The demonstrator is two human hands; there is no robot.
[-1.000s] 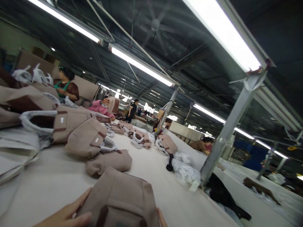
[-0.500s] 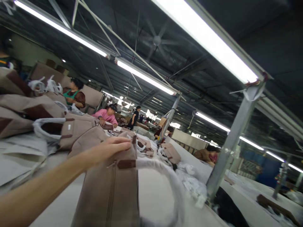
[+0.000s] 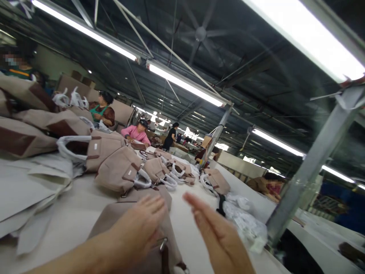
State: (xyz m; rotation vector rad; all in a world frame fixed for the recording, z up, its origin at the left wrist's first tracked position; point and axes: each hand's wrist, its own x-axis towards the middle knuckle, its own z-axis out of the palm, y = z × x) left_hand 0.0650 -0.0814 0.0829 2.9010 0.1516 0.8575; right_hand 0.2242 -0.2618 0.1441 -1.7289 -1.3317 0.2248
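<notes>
at the near edge of the long pale bench (image 3: 71, 224) we have both hands up in front of us. our left hand (image 3: 137, 228) is spread flat, fingers loosely open, and it lies over the top of a taupe bag (image 3: 114, 220) that rests on its side right beneath it; whether the palm presses the fabric or just skims it we cannot tell. the bag's metal ring and dark brown strap (image 3: 164, 253) show just under the heel of that hand. our right hand (image 3: 219, 238) is open too, fingers straight and together, edge-on, lifted clear of the bag and just to its right, holding nothing, and a little blurred.

beyond our fingertips a second taupe bag (image 3: 119, 171) with white-wrapped handles (image 3: 142, 179) sits near, and more bags (image 3: 168, 171) run down the bench behind it. stacked bags (image 3: 25, 133) rise on the left, with flat white sheets (image 3: 28, 190) below them. crumpled clear plastic (image 3: 242, 220) lies to the right beside a grey steel post (image 3: 308, 171). seated people (image 3: 137, 132) work along the far left side.
</notes>
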